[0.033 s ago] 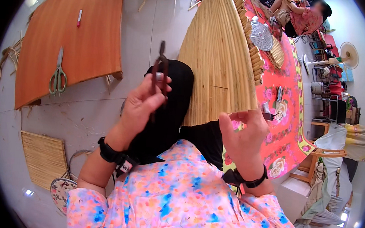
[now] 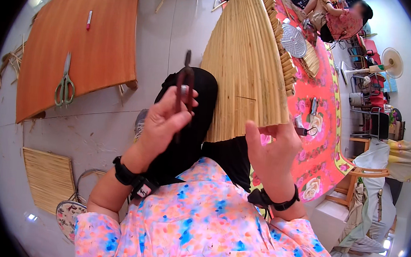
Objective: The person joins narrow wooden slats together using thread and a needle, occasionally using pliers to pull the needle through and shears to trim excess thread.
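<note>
My left hand (image 2: 167, 118) is closed around a dark reddish-brown tool like pliers (image 2: 185, 81), its narrow tip pointing up and away. It hovers over my black-clad knee (image 2: 203, 89), left of a large panel of straw-coloured stalks (image 2: 244, 68). The panel's stalks lie side by side, and a short dark line crosses its near part. At the panel's near right corner is my right hand (image 2: 279, 146). Its thumb is at the near edge and the other fingers go under the corner, partly hidden.
A brown board table (image 2: 108, 38) at the left bears green-handled scissors (image 2: 65, 86) and a red marker (image 2: 89, 20). Flowered red cloth (image 2: 324, 152) spreads at the right. A fan (image 2: 391, 63), chairs and a seated person (image 2: 344, 21) are beyond. A woven mat (image 2: 49, 176) is at lower left.
My left hand has shifted slightly right with the tool, and more of a shoe shows beside my knee. The right hand and the panel have hardly moved.
</note>
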Motion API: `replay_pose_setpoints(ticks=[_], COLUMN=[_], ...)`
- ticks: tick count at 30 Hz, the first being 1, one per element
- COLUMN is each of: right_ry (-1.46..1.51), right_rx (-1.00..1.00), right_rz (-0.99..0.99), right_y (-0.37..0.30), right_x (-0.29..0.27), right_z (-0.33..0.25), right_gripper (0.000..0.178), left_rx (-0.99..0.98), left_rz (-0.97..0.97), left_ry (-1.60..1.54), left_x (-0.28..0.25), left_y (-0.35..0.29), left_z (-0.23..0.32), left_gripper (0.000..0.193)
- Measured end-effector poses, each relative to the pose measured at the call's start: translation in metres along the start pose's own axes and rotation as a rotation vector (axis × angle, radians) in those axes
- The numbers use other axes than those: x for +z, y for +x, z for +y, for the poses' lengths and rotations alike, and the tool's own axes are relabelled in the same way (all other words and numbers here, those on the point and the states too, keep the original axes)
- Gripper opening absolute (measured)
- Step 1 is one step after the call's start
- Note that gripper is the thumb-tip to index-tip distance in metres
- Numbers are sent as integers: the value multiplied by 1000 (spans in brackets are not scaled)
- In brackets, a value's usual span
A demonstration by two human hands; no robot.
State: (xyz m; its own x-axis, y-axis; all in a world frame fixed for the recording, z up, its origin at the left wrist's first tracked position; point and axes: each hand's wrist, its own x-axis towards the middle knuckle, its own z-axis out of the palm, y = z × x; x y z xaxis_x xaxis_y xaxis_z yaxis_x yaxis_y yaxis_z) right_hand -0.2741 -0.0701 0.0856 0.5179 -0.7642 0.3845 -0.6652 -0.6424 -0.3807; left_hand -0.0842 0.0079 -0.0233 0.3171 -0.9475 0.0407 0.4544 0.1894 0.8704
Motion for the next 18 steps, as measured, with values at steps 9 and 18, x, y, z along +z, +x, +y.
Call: replay_pose_setpoints(ticks=[9, 18], right_ry=[-114, -145], right_rx=[38, 142], right_rz=[135, 200], right_y=[14, 22], right_x=[16, 10], right_z=[-8, 3], right_gripper=[16, 16], left_rx=[244, 438], left_rz=[-246, -216], left_ry=[310, 510], left_x=[24, 47], left_y=[-4, 17], left_z=[-31, -31], left_gripper=[17, 19])
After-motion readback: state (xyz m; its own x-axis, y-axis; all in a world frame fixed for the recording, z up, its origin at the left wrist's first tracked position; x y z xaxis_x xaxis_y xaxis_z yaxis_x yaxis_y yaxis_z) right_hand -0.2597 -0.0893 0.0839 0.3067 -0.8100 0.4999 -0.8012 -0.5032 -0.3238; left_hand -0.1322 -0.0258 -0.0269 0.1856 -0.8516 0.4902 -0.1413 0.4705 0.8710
